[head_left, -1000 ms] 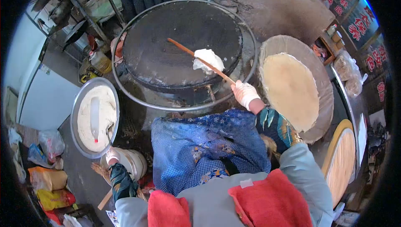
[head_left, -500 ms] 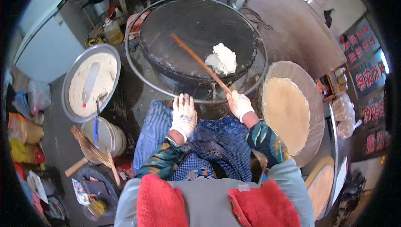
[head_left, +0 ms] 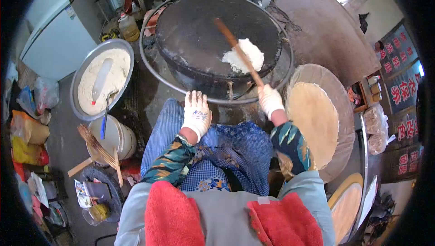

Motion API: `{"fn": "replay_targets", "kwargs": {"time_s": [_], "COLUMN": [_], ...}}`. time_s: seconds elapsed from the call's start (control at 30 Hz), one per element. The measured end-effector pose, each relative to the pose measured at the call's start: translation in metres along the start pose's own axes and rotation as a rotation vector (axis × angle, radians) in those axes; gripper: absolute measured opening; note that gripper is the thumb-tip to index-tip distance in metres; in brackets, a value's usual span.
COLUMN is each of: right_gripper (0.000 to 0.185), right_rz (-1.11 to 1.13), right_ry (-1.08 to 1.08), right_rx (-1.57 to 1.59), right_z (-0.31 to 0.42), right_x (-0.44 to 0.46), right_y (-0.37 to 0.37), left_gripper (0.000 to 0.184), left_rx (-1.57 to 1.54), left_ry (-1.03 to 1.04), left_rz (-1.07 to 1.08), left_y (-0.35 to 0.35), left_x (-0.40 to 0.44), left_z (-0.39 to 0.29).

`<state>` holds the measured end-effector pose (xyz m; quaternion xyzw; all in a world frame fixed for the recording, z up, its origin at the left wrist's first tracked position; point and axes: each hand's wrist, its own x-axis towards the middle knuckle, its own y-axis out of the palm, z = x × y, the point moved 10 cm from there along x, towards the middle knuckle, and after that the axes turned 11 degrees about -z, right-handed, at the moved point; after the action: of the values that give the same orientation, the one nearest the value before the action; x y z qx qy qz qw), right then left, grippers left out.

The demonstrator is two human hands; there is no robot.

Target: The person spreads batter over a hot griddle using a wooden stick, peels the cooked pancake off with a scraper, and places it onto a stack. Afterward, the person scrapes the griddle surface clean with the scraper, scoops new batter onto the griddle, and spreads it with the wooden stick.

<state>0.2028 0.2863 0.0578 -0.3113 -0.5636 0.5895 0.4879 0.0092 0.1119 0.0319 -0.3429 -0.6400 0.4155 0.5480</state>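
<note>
My right hand (head_left: 271,100), in a white glove, is closed round the near end of a wooden stick (head_left: 235,44). The stick reaches over the round black griddle (head_left: 195,33) and crosses a lump of white batter (head_left: 251,52) near its right front. My left hand (head_left: 197,112), also gloved, lies flat with its fingers stretched forward, holding nothing, just below the metal ring (head_left: 181,89) around the griddle. A large pale flatbread (head_left: 312,121) rests on a covered round tray (head_left: 346,133) right of my right hand.
At the left are a metal basin (head_left: 76,105) of flour-like mix with a bottle (head_left: 102,79) and a blue-handled ladle (head_left: 104,121), a white bucket (head_left: 128,142), and a whisk (head_left: 93,144). A round wooden board (head_left: 346,205) stands lower right. Bagged items (head_left: 375,126) lie farther right.
My left hand has come from the basin's ladle to the griddle's front edge. The stick has swung rightward across the batter, which looks flatter and wider. The view has shifted.
</note>
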Motion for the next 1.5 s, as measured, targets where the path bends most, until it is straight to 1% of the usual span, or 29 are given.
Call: {"fn": "replay_targets", "kwargs": {"time_s": [0.03, 0.07, 0.1, 0.17, 0.23, 0.27, 0.3, 0.37, 0.4, 0.43, 0.5, 0.53, 0.63, 0.67, 0.7, 0.73, 0.8, 0.87, 0.9, 0.97, 1.03, 1.1, 1.17, 1.2, 1.23, 1.3, 1.37, 1.43, 1.5], "right_gripper": [0.035, 0.035, 0.036, 0.037, 0.038, 0.037, 0.036, 0.036, 0.035, 0.035, 0.037, 0.037, 0.036, 0.037, 0.037, 0.037, 0.036, 0.036, 0.035, 0.034, 0.036, 0.038, 0.04, 0.041, 0.041, 0.041, 0.04, 0.04, 0.04], "right_rz": [0.041, 0.111, 0.046, -0.07, 0.001, -0.033, -0.042, 0.056, 0.015, -0.031, -0.086, -0.068, 0.069, 0.081, -0.025, -0.118, -0.193, -0.107, -0.099, 0.067, 0.201, -0.01, -0.058, -0.081, -0.058, 0.009, -0.06, -0.162, -0.105], "right_ry": [-0.017, -0.072, -0.129, 0.089, 0.132, 0.112, 0.028, -0.124, -0.051, 0.117, 0.099, 0.113, -0.001, -0.008, 0.08, 0.071, 0.074, 0.044, -0.049, -0.096, 0.009, 0.196, 0.145, 0.105, 0.068, 0.087, 0.177, 0.072, 0.017], "right_rx": [0.013, -0.014, 0.032, 0.015, 0.028, 0.016, 0.04, 0.0, 0.013, 0.02, -0.012, 0.007, 0.021, 0.002, -0.018, 0.0, -0.004, -0.014, -0.022, -0.082, -0.172, -0.121, -0.149, -0.079, -0.106, -0.183, -0.165, -0.161, -0.078], "right_z": [0.017, 0.015, 0.0, -0.047, -0.033, -0.028, -0.019, -0.003, -0.014, -0.041, -0.05, -0.046, -0.004, -0.008, -0.023, -0.036, -0.035, -0.026, -0.006, 0.024, 0.009, -0.048, -0.043, -0.035, -0.026, -0.031, -0.067, -0.061, -0.037], "right_x": [-0.016, -0.023, -0.024, -0.004, -0.003, -0.005, -0.01, -0.024, -0.023, -0.017, 0.0, 0.003, -0.012, -0.015, -0.01, -0.003, 0.011, 0.014, 0.004, -0.024, -0.021, 0.005, 0.015, 0.011, 0.005, -0.005, 0.01, 0.019, 0.008], "right_y": [-0.013, 0.011, 0.029, 0.016, -0.004, -0.005, -0.006, 0.017, 0.015, 0.007, 0.004, 0.01, -0.001, 0.012, 0.006, 0.003, 0.002, 0.016, 0.009, 0.011, 0.012, 0.019, 0.015, 0.01, 0.01, 0.03, 0.027, 0.019, 0.011], "left_gripper": [0.059, 0.06, 0.06, 0.062, 0.06, 0.06, 0.06, 0.06, 0.06, 0.06, 0.061, 0.061, 0.06, 0.057, 0.056, 0.054, 0.053, 0.051, 0.05, 0.046, 0.043, 0.043, 0.045, 0.049, 0.047, 0.043, 0.042, 0.042, 0.041], "left_rx": [-0.014, -0.033, -0.052, -0.1, -0.079, -0.073, -0.066, -0.081, -0.077, -0.072, -0.041, -0.032, -0.02, -0.054, -0.022, -0.012, 0.002, 0.025, 0.027, 0.03, 0.04, 0.092, 0.122, 0.122, 0.137, 0.154, 0.158, 0.175, 0.188], "left_ry": [-0.005, -0.001, 0.013, 0.01, 0.02, 0.024, 0.021, 0.011, 0.004, 0.002, 0.004, 0.01, -0.026, -0.055, -0.039, -0.032, -0.045, -0.06, -0.071, -0.097, -0.104, -0.144, -0.157, -0.176, -0.182, -0.2, -0.214, -0.223, -0.199], "left_rz": [-0.011, -0.032, -0.056, -0.063, -0.075, -0.063, -0.047, -0.049, -0.042, -0.029, -0.021, -0.047, 0.002, -0.022, -0.074, -0.078, -0.06, -0.036, -0.036, -0.076, -0.098, -0.019, 0.04, 0.118, 0.124, 0.142, 0.112, 0.109, 0.081], "left_y": [-0.003, -0.006, -0.009, -0.015, -0.016, -0.014, -0.01, -0.008, -0.005, -0.003, -0.005, -0.005, -0.007, -0.007, -0.011, -0.02, -0.027, -0.023, -0.022, -0.022, -0.018, -0.009, -0.007, -0.003, -0.005, -0.006, -0.006, -0.005, -0.004], "left_x": [-0.001, 0.001, 0.0, 0.001, -0.001, -0.002, -0.003, -0.004, -0.003, -0.004, -0.003, -0.004, -0.001, 0.001, 0.001, 0.003, 0.006, 0.009, 0.01, 0.013, 0.013, 0.013, 0.015, 0.016, 0.018, 0.017, 0.017, 0.02, 0.019], "left_z": [0.0, 0.0, 0.0, 0.001, 0.004, 0.004, 0.007, 0.012, 0.014, 0.018, 0.022, 0.025, 0.036, 0.041, 0.043, 0.045, 0.052, 0.061, 0.066, 0.076, 0.086, 0.094, 0.101, 0.106, 0.112, 0.118, 0.126, 0.133, 0.142]}}
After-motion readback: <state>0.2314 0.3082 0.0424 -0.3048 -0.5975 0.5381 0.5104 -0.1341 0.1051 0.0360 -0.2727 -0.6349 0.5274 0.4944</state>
